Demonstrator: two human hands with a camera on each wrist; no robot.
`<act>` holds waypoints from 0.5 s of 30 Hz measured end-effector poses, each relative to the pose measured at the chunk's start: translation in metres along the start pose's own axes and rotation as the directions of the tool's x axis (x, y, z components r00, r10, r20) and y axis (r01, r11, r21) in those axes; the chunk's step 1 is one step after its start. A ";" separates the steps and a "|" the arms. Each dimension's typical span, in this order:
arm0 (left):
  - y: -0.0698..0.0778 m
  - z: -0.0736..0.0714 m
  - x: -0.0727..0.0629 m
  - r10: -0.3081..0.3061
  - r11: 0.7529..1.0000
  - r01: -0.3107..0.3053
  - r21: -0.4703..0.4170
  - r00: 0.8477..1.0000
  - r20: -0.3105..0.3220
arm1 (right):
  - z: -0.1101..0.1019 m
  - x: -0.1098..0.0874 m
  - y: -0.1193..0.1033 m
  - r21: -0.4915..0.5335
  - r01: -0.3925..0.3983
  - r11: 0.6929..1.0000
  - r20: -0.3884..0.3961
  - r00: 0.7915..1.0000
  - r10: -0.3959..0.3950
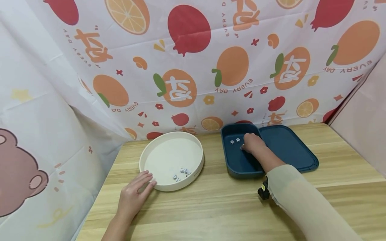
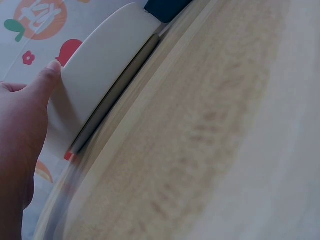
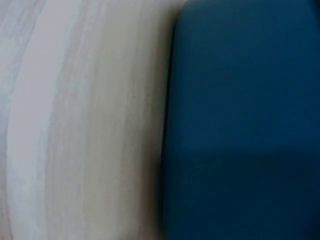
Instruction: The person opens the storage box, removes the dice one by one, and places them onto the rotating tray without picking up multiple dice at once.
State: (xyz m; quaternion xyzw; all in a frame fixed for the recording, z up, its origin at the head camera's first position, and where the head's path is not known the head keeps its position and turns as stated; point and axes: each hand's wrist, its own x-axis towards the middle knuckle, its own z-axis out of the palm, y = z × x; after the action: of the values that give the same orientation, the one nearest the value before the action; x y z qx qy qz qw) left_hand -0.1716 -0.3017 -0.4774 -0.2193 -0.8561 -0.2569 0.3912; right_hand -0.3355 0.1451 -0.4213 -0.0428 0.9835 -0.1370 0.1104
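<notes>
My left hand (image 1: 132, 194) rests at the near left rim of a round white tray (image 1: 156, 150), fingers fairly straight. In the left wrist view its thumb (image 2: 49, 80) lies against the tray's outer wall. Several small white dice (image 1: 182, 170) with dark pips sit inside the tray near its front edge. My right hand (image 1: 254, 144) reaches into a dark blue rectangular box (image 1: 236, 164), its curled fingers pinching a white die, mostly hidden. Two more dice (image 1: 235, 141) lie in the box just left of that hand. The right wrist view shows only the box's blurred outer wall (image 3: 240, 100).
A dark blue lid (image 1: 284, 144) lies flat on the wooden table (image 1: 211, 204), right against the box. Fruit-printed cloth (image 1: 205, 73) hangs behind the table's back edge. A white cloth (image 1: 60, 134) with a bear print hangs at the left.
</notes>
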 end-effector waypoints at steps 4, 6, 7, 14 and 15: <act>0.000 0.001 0.001 0.000 1.000 0.000 -0.003 1.000 0.001 | -0.002 0.000 0.000 0.009 0.006 1.000 0.004 1.000 -0.006; 0.000 0.001 0.001 -0.004 1.000 0.004 0.002 1.000 0.003 | -0.003 0.000 0.000 0.002 0.025 1.000 -0.006 1.000 -0.025; 0.000 0.001 0.001 -0.008 1.000 0.008 0.004 1.000 0.005 | -0.003 -0.001 0.000 0.000 0.033 0.999 -0.012 0.999 -0.033; 0.001 0.000 0.001 -0.016 1.000 0.016 0.009 1.000 0.007 | -0.013 -0.007 -0.009 0.016 0.133 0.991 -0.125 0.983 -0.130; 0.001 0.001 0.001 -0.010 1.000 0.010 0.007 1.000 0.004 | -0.014 -0.009 -0.012 0.024 0.159 0.987 -0.162 0.975 -0.153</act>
State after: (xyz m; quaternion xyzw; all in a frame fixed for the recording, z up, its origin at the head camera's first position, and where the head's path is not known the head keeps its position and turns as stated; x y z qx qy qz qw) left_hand -0.1718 -0.3004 -0.4768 -0.2142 -0.8588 -0.2553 0.3892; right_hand -0.3293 0.1381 -0.4026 -0.1068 0.9800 -0.1664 0.0210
